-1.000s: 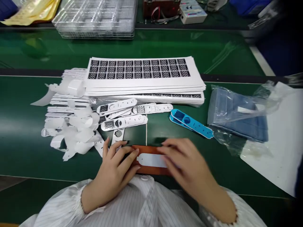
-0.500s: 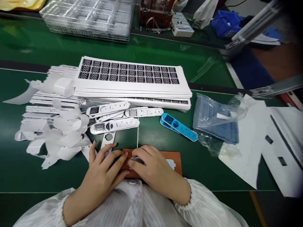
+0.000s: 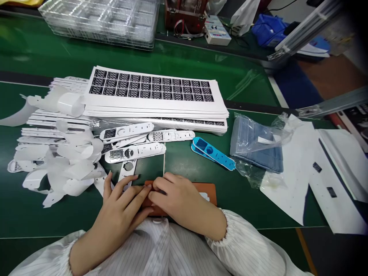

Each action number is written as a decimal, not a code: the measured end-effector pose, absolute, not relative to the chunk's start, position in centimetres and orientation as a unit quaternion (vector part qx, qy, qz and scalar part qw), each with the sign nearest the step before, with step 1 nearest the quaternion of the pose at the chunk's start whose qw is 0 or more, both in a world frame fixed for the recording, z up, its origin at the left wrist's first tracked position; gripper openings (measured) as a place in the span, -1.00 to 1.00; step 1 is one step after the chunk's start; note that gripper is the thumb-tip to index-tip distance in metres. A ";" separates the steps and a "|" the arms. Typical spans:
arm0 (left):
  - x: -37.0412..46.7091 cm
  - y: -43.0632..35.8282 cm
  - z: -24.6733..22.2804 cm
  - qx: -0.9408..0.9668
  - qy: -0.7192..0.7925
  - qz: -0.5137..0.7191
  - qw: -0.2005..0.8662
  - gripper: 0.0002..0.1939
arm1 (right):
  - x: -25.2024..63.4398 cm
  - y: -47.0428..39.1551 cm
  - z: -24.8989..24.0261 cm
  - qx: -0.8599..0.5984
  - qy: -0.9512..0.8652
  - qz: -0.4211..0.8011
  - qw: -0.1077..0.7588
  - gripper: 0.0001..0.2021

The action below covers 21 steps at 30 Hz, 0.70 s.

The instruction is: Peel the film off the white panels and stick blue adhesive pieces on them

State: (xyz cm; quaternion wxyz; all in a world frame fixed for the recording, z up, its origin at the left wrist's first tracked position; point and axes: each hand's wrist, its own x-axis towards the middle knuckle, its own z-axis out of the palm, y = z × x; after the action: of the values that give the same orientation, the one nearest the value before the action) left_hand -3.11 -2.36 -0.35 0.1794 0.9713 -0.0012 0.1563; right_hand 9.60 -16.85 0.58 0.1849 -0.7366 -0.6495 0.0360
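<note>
A brown rectangular board (image 3: 211,192) lies at the table's near edge, partly covered by my hands. My left hand (image 3: 120,209) rests at its left end, fingers stretched and apart, with fingertips touching the board. Over the board's middle is my right hand (image 3: 179,203), its fingers curled and pinched close to the left fingertips. Whatever lies in that pinch is hidden. A white cut-out piece (image 3: 204,196) shows on the board, mostly under my right hand. White remote-shaped panel stickers (image 3: 138,152) lie just beyond, and a blue pair of the same shape (image 3: 214,153) sits to the right.
A stack of printed white sheets (image 3: 155,107) lies behind. Curled peeled backing strips (image 3: 66,157) heap at left beside stacked panels (image 3: 57,119). At right are a bagged blue bundle (image 3: 255,145) and white paper sheets (image 3: 296,180). Clear plastic trays (image 3: 100,23) stand at the back.
My right hand has slid slightly left along the board, covering the grey bit seen earlier between its fingers. The left hand stays on the board's left end. The whole view has shifted a little.
</note>
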 end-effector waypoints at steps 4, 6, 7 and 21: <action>-3.0 -2.3 -0.3 0.972 -0.009 0.153 0.178 -0.74 | 9.5 -17.2 0.4 -0.735 -0.648 0.022 0.200 -0.87; -3.0 -2.2 -0.3 0.972 -0.014 0.152 0.180 -0.74 | 9.4 -17.6 0.4 -0.731 -0.648 0.014 0.212 -0.85; -3.0 -2.2 -0.2 0.972 -0.014 0.152 0.181 -0.74 | 9.3 -17.8 0.4 -0.728 -0.649 0.011 0.219 -0.84; -3.2 -2.0 -0.1 0.971 -0.011 0.153 0.181 -0.69 | 9.3 -17.8 -0.3 -0.730 -0.645 0.017 0.227 -0.87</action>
State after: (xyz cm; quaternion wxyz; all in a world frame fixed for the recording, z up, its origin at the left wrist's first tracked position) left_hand -3.22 -1.95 -0.15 0.1812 0.9714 -0.0114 0.1530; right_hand 9.26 -17.83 -0.35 0.2268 -0.7296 -0.6449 0.0167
